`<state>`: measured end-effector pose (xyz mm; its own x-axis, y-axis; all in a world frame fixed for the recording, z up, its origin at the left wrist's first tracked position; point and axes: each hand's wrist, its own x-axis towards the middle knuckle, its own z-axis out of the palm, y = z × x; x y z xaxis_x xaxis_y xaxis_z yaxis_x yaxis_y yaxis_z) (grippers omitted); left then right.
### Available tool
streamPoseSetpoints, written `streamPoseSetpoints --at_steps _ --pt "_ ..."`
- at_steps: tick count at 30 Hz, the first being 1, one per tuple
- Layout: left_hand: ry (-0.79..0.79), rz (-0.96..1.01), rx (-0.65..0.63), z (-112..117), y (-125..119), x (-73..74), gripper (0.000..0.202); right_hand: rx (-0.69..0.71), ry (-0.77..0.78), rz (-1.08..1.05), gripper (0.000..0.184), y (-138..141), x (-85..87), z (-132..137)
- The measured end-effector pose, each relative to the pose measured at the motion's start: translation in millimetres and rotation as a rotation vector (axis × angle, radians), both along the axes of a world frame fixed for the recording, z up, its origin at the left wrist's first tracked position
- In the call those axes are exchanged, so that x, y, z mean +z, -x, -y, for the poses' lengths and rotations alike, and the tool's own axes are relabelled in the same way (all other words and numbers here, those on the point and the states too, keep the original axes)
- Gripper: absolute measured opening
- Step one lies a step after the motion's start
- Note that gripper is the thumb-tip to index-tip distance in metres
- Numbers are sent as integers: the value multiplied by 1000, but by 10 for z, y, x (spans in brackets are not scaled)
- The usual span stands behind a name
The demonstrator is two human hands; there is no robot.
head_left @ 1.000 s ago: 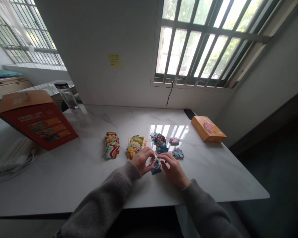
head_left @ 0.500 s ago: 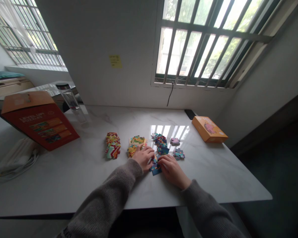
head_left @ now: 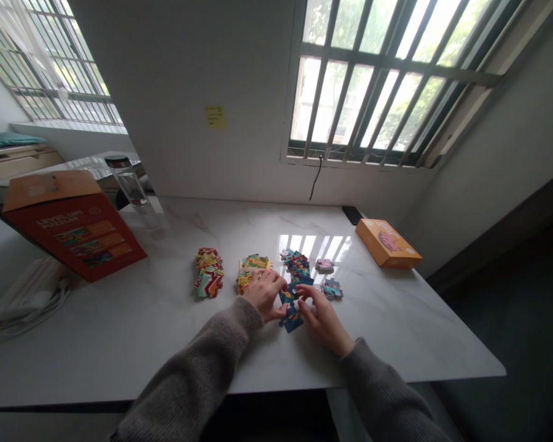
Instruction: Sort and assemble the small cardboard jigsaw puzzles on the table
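Both of my hands rest on the white marble table, meeting over a small joined cluster of blue puzzle pieces. My left hand has its fingers curled and pinches the cluster's left edge. Opposite it, my right hand presses its fingertips on the cluster's right side. Just beyond my fingers lies a blue pile of pieces. A yellow pile and a red-striped pile lie to the left. Two small joined groups sit to the right.
A tilted red puzzle box and a clear water bottle stand at the back left. White cables lie at the left edge. An orange box and a dark phone sit at the back right, below a barred window.
My hands have stayed over the blue cluster, closing in on it and shifting slightly; the left fingers moved from raised to flat and back onto the piece. The view tilted a little.
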<state>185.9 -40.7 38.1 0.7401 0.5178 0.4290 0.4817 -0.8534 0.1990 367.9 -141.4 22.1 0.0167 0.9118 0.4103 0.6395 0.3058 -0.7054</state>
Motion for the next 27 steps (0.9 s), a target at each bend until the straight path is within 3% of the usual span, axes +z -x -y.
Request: streamPoseSetpoints --at_steps 5,10,15,18,21,27 --pt "-10 93 -70 108 -50 -11 35 -9 40 -203 23 31 -8 -45" --pt "13 170 -202 97 25 -26 62 24 -5 -298 21 -5 -24 -35" --pt "-10 163 -276 64 112 -11 54 66 24 -237 14 -56 13 3" --pt "-15 173 -268 47 116 -34 51 84 11 -221 13 -64 46 11" --pt "-24 188 -205 17 110 -64 45 81 -100 -127 10 -75 76 18" --pt "20 190 -94 -14 116 -79 44 119 -249 173 24 -132 111 55"
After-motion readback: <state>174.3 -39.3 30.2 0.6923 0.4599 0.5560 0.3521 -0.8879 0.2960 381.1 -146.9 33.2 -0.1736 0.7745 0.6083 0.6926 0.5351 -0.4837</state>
